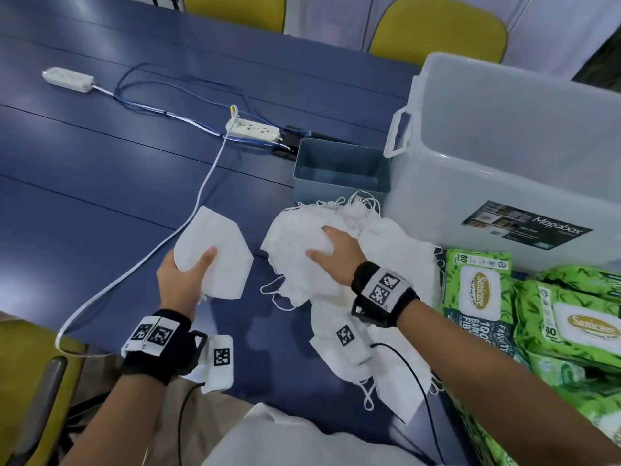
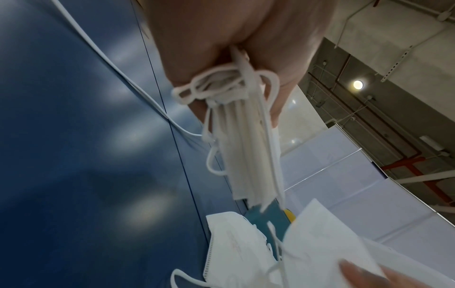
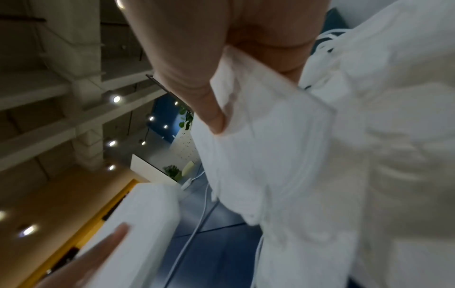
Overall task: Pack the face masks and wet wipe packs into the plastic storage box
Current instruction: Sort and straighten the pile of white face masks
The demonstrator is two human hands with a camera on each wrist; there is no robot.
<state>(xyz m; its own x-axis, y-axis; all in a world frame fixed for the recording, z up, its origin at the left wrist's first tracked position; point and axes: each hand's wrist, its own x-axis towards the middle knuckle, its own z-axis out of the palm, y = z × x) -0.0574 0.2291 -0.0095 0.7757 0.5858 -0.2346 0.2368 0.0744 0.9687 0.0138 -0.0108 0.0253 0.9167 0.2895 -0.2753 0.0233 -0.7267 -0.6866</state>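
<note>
- A small stack of folded white face masks (image 1: 215, 250) is held above the blue table (image 1: 84, 169), at about 9 o'clock from the loose heap of masks (image 1: 339, 264) lying at the middle of the table's near edge.
- The left hand (image 1: 183, 277) grips this stack, thumb on top and fingers beneath (the left wrist view shows several masks edge-on with their ear loops bunched at the palm).
- The right hand (image 1: 336, 257) lies on top of the heap, its thumb and fingers closed on one mask at the crest of the pile.
- The clear plastic storage box (image 1: 510, 156) stands at 2 o'clock from the heap, open-topped, just beside it.
- Green wet wipe packs (image 1: 477, 290) lie at 3 to 4 o'clock from the heap, in front of the box.
- A small grey-blue bin (image 1: 339, 169) sits at 12 o'clock from the heap, touching the box's left side.
- Two white power strips (image 1: 252, 129) with cables lie farther off, toward 10 and 11 o'clock.
</note>
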